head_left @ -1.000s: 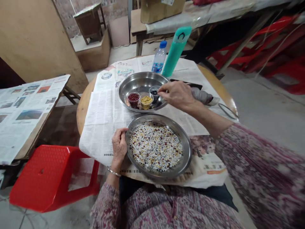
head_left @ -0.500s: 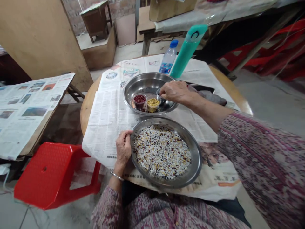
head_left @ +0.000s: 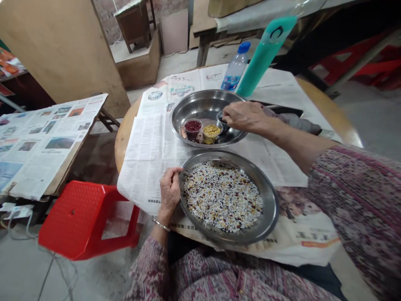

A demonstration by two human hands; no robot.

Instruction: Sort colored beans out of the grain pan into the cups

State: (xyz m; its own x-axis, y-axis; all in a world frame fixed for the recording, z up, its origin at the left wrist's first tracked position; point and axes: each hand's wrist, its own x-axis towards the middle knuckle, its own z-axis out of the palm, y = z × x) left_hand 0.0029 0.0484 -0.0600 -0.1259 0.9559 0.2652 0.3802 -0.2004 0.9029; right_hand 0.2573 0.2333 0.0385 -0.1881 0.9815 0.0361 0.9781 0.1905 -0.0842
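My left hand (head_left: 171, 189) is closed on the left rim of a shallow metal basin (head_left: 272, 209). Spread over its bottom are mixed grains (head_left: 222, 196): white, with dark, red and yellow bits. Behind it stands a second metal basin (head_left: 200, 100) with small clear cups in it. One cup holds red beans (head_left: 192, 125), another yellow beans (head_left: 211, 130). At a third clear cup (head_left: 219, 116), on the basin's right side, my right hand (head_left: 242, 116) has its fingers pinched together over dark contents. Whatever lies between those fingertips is hidden.
Newspaper (head_left: 142, 146) covers the round table. Beyond the far basin stand a plastic bottle (head_left: 236, 67) with a blue cap and a tall teal bottle (head_left: 266, 56). A grey cloth-like thing (head_left: 297, 120) lies at right. A red stool (head_left: 78, 217) stands at left beside a newspaper-covered table (head_left: 46, 142).
The whole scene has shifted slightly right in view as the camera turned. My left hand stays on the near basin's rim, and my right hand remains at the third cup.
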